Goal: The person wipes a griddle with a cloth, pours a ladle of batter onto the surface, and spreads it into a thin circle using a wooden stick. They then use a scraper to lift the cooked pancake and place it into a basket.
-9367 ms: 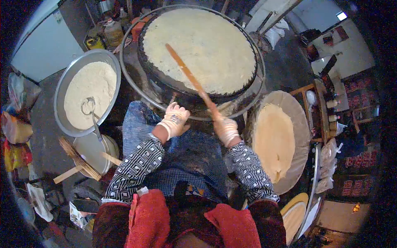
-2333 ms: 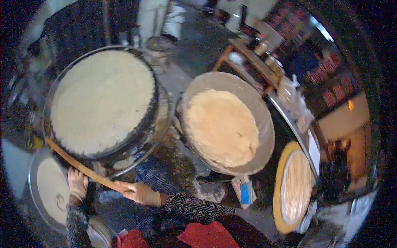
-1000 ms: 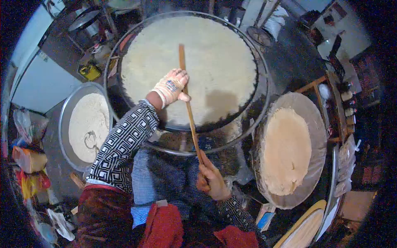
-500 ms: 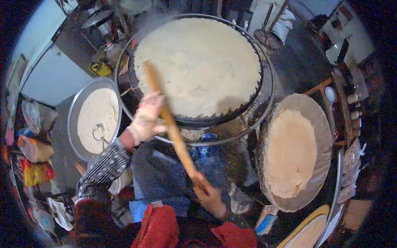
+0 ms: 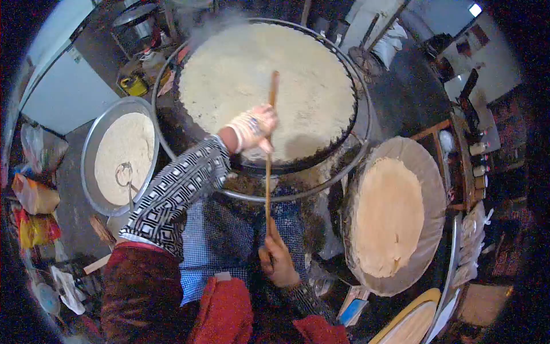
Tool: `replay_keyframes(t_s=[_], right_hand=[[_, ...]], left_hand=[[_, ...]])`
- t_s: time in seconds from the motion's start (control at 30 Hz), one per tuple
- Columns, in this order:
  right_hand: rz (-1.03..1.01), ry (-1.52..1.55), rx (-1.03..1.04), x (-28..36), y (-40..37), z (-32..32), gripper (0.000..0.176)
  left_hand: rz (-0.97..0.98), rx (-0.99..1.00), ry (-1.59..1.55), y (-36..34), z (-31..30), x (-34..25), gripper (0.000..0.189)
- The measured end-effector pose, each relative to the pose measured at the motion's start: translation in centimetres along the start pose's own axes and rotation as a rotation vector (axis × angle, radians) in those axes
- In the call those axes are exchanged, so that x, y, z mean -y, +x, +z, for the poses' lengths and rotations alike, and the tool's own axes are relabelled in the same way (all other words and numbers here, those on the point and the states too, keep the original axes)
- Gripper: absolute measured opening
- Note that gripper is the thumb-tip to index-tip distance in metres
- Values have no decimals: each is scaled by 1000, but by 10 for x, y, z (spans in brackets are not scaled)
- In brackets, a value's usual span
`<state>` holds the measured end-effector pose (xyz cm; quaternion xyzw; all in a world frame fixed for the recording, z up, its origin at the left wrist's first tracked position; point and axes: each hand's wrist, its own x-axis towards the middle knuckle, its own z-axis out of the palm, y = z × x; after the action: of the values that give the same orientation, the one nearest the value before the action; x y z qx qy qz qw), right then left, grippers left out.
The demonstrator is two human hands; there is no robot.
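stick (image 5: 267, 186) crosses the near rim (image 5: 246, 198)

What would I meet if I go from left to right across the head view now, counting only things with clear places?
Red-and-yellow bag → metal basin → long wooden stick → wide vessel with tan contents → small jars.

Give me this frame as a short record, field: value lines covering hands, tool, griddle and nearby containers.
Left hand: gloved, at the middle of the wooden stick; grip unclear
Right hand: gripping the stick's near end
Stick's far end: over the griddle; contact unclear
Griddle: covered by a pale layer
Left: metal basin, pale mix, ladle
Right: wide container, tan contents
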<state>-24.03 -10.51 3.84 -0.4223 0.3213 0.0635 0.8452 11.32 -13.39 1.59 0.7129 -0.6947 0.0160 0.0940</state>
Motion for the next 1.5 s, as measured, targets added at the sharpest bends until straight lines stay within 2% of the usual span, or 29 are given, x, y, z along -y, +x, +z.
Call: replay_keyframes(t_s=[0.13,0.2,0.27,0.3,0.33,0.37,0.43,0.53,0.6,0.67,0.7,0.77,0.83,0.9,0.93,0.97,1.0,1.03,1.07,1.17,1.23,1.27,1.3,1.33,1.37,1.4,1.43,1.47,1.5], right_hand=[[-89,-90,210,15,55,20,54],[-104,-191,316,12,81,34,55],[-92,-206,296,17,91,49,55],[-78,-223,270,18,94,54,55],[-61,-255,229,22,88,55,54],[-69,-229,168,29,75,55,51],[-328,-400,-36,23,71,43,49],[-134,-327,-4,12,70,48,49],[-55,-415,114,16,76,66,50],[-273,-435,134,3,75,61,50],[-365,-463,121,1,74,53,50],[-361,-336,10,6,57,31,51],[-342,-275,-31,-3,45,7,50],[-422,-314,-47,-19,37,-8,49],[-379,-350,-72,-19,29,-15,49],[-336,-385,-96,-19,21,-21,49],[-153,-400,-134,-23,5,-26,48],[-256,-392,-171,-31,-12,-45,48],[-349,-389,-217,-38,-25,-59,48],[-213,-310,-247,-16,-72,-50,49],[-186,-139,-517,-14,-86,-43,51],[-166,-75,-499,-12,-82,-45,51],[-164,-84,-490,-15,-73,-49,51],[-165,36,-400,-14,-65,-57,50],[-168,157,-311,-11,-55,-65,49],[-160,156,-305,-6,-48,-71,49],[-117,257,-163,0,-44,-76,47],[-70,361,-31,6,-41,-77,45],[-60,356,-28,10,-33,-76,45]], left_hand=[[-215,-11,171,-81,-23,59,69],[-387,100,194,-124,-62,57,52],[-484,-40,228,-184,-39,82,59],[-539,-73,174,-206,-48,68,65],[-572,-295,219,-227,-37,60,64],[-610,-349,228,-243,-35,48,67],[-552,-182,210,-260,-30,30,66],[-457,63,269,-262,3,18,51],[-407,-28,218,-262,0,9,49],[-365,-155,89,-238,-14,-17,45],[-332,-217,98,-247,5,-14,43],[-377,-187,172,-241,19,-34,40],[-589,87,79,-227,33,-52,41],[-471,-157,46,-206,34,-88,37],[-371,-377,-69,-198,38,-97,41],[-461,-501,-250,-177,23,-121,47],[-408,-547,-176,-165,6,-130,55],[-374,-588,-183,-131,-15,-148,57],[-420,-423,-156,-103,-23,-148,61],[-48,-205,-145,-7,-55,-140,78],[114,-187,-123,52,-29,-133,84],[124,-87,-151,80,-8,-134,87],[108,-6,45,90,28,-132,90],[116,-88,51,99,42,-125,88],[106,-89,52,105,26,-120,88],[62,62,44,108,11,-111,85],[21,222,30,107,1,-104,82],[31,79,28,99,12,-87,78],[21,80,23,87,21,-71,78]])
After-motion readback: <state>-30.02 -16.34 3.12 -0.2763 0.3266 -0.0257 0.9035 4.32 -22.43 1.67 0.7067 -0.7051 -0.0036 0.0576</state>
